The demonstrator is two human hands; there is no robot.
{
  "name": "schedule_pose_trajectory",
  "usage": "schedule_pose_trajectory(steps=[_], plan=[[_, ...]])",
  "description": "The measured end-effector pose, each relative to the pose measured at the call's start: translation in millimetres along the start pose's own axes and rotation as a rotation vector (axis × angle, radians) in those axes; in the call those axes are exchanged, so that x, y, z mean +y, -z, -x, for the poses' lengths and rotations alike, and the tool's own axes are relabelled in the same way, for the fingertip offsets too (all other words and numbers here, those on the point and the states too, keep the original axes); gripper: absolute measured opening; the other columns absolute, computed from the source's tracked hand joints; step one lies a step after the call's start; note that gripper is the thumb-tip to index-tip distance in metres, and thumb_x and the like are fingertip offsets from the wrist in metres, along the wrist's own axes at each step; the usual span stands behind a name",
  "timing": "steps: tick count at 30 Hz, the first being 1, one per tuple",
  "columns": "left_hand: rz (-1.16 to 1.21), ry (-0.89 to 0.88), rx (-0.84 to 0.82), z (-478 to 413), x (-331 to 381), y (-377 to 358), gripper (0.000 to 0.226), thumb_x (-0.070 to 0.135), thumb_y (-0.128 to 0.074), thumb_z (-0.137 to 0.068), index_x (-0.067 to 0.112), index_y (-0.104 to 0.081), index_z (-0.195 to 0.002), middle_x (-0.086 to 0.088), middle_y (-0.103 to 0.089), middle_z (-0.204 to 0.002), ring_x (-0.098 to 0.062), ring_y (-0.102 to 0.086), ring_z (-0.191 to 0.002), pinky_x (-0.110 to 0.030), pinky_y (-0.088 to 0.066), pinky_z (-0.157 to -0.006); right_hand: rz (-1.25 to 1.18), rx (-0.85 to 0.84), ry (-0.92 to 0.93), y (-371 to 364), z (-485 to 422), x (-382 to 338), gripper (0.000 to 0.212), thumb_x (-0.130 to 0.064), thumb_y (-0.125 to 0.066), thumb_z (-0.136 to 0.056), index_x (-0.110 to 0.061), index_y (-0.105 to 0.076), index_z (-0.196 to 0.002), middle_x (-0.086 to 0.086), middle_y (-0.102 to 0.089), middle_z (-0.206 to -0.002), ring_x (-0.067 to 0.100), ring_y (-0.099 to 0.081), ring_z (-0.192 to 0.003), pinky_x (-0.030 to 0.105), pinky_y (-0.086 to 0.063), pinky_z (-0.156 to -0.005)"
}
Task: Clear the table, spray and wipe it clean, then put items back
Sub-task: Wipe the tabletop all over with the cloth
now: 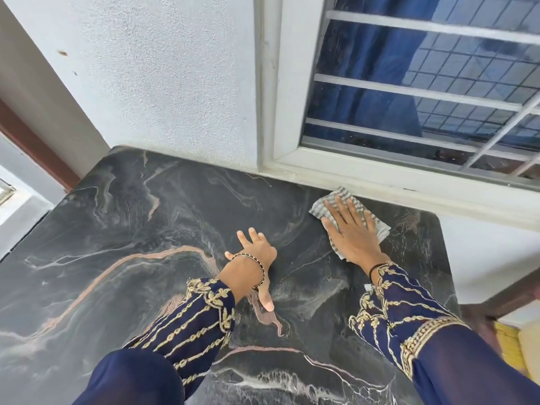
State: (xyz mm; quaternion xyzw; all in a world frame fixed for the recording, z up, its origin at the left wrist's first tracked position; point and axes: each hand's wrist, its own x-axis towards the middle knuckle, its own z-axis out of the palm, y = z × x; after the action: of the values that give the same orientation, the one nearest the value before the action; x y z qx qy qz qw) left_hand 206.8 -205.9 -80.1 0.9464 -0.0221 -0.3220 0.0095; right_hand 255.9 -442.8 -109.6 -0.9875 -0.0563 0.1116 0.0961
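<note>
Striped cloth [350,213]: mostly hidden under your flat, spread right hand [352,232]. Left hand [257,252] lay splayed on dark marbled tabletop [117,229].

You have one view only, worn on your head, looking steeply down and forward from close above the table [122,217]. It faces the wall [163,83] at twelve o'clock, with the window [409,92] toward one o'clock and your sleeves entering from six.
</note>
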Motion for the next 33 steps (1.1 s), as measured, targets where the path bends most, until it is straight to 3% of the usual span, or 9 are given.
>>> schedule_pose_trajectory(steps=[2,5,7,10,14,18,26,29,33], plan=[[-0.224,-0.009,-0.162,8,6,14,0.142,0.053,-0.085,-0.057,-0.007,0.004,-0.149,-0.03,0.011,-0.156,-0.057,0.008,-0.141,-0.073,-0.028,-0.103,0.003,-0.007,0.023,-6,22,-7,0.058,-0.062,-0.007,-0.103,-0.046,0.007,-0.157,-0.019,0.018,-0.165,0.008,0.019,-0.153,0.043,0.015,-0.124],[-0.323,-0.083,-0.121,20,5,12,0.154,0.06,-0.087,-0.048,-0.003,0.011,-0.15,-0.024,0.007,-0.158,-0.054,0.005,-0.142,-0.068,-0.028,-0.107,0.005,-0.008,0.043,-18,58,-26,0.057,-0.06,-0.01,-0.104,-0.046,0.006,-0.157,-0.018,0.018,-0.165,0.007,0.019,-0.153,0.044,0.014,-0.124],[-0.189,-0.132,0.008,36,0,6,0.146,0.052,-0.089,-0.051,0.006,0.004,-0.153,-0.017,-0.004,-0.16,-0.042,-0.007,-0.147,-0.063,-0.028,-0.111,0.014,0.003,0.067,-28,87,-39,0.057,-0.058,-0.012,-0.104,-0.045,0.005,-0.157,-0.018,0.016,-0.166,0.008,0.017,-0.154,0.044,0.014,-0.124],[-0.14,-0.246,0.248,71,-1,-20,0.102,0.038,-0.081,-0.073,0.009,-0.02,-0.149,-0.007,-0.025,-0.157,-0.024,-0.026,-0.145,-0.049,-0.027,-0.115,0.024,0.007,0.114,-44,131,-57,0.057,-0.059,-0.011,-0.103,-0.043,0.001,-0.157,-0.017,0.011,-0.167,0.008,0.015,-0.154,0.041,0.016,-0.123],[-0.002,-0.309,0.42,129,-8,-86,0.047,0.021,-0.051,-0.095,0.011,-0.039,-0.14,-0.007,-0.038,-0.152,-0.023,-0.036,-0.14,-0.038,-0.03,-0.111,0.049,0.01,0.186,-67,199,-79,0.068,-0.065,0.007,-0.096,-0.041,-0.001,-0.159,-0.015,0.008,-0.168,0.01,0.014,-0.155,0.045,0.009,-0.124],[0.131,-0.365,0.546,180,-31,-138,0.027,0.013,-0.052,-0.088,0.011,-0.059,-0.114,-0.006,-0.065,-0.116,-0.029,-0.061,-0.109,-0.04,-0.047,-0.089,0.089,0.041,0.251,-90,261,-97,0.059,-0.058,-0.01,-0.104,-0.04,-0.013,-0.16,-0.012,-0.006,-0.169,0.013,0.0,-0.157,0.046,0.001,-0.124],[0.136,-0.432,0.632,266,-58,-185,0.039,0.026,-0.04,-0.081,0.014,-0.07,-0.103,-0.001,-0.073,-0.092,-0.024,-0.07,-0.084,-0.035,-0.056,-0.068,0.128,0.055,0.395,-115,371,-120,0.053,-0.054,-0.024,-0.107,-0.041,-0.02,-0.158,-0.01,-0.013,-0.169,0.015,-0.008,-0.156,0.053,-0.019,-0.123],[0.143,-0.421,0.587,276,-54,-190,0.027,0.015,-0.06,-0.082,0.013,-0.068,-0.108,-0.003,-0.072,-0.097,-0.026,-0.069,-0.09,-0.037,-0.054,-0.073,0.122,0.028,0.412,-114,392,-118,0.053,-0.054,-0.023,-0.107,-0.041,-0.019,-0.159,-0.01,-0.012,-0.169,0.015,-0.006,-0.157,0.053,-0.018,-0.123],[0.145,-0.456,0.534,279,-42,-189,0.03,0.017,-0.054,-0.083,0.013,-0.068,-0.109,-0.003,-0.071,-0.104,-0.025,-0.067,-0.097,-0.037,-0.053,-0.079,0.149,0.008,0.41,-115,419,-103,0.054,-0.055,-0.02,-0.108,-0.042,-0.01,-0.16,-0.012,-0.003,-0.169,0.014,0.002,-0.157,0.052,-0.013,-0.124]])
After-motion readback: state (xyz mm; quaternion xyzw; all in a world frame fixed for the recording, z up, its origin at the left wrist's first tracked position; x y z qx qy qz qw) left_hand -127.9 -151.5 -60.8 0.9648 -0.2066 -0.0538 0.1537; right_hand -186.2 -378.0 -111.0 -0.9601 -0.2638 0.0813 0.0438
